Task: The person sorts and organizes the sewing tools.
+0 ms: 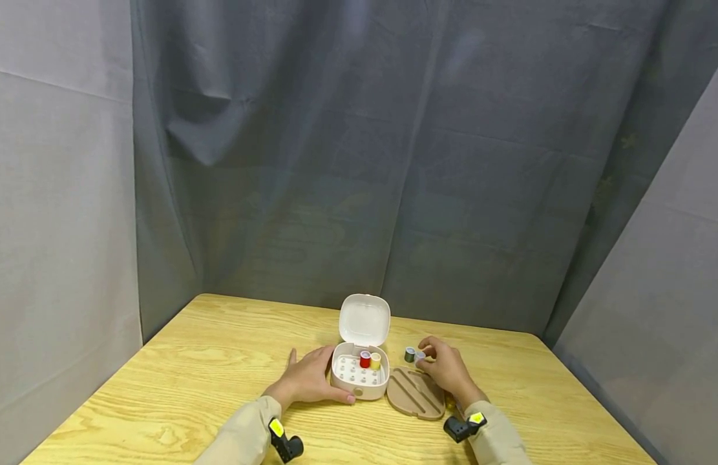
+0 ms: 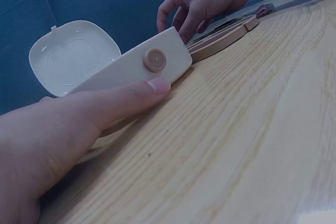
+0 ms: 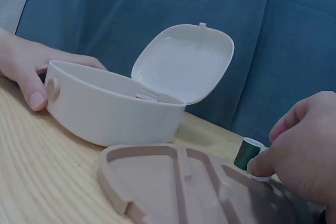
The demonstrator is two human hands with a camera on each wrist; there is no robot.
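Head view
Box: a white box stands open near the table's front middle, its lid raised at 12 o'clock.
Spools in box: a red spool and a yellow spool stand side by side in the far right part of the box.
Left hand: the left hand lies at the box's 9 o'clock, fingers spread along its left wall, thumb laid along the front wall.
Tray: a tan tray lies flat at the box's 3 o'clock, just beside it.
Right hand: the right hand rests at the tray's 1 o'clock, fingertips curled and pinching a pale spool.
Green spool: a dark green spool stands just left of the pale one.

Left wrist view
Thumb: the left thumb presses flat on the box's front wall, its tip just below the round tan clasp.
Right hand: its fingers bend downward behind the box; what they pinch is hidden.

Right wrist view
Right fingers: the right-hand fingers close on the pale spool, mostly covered, touching the green spool.
Tray: it lies at 6 o'clock of the box, grooves up.
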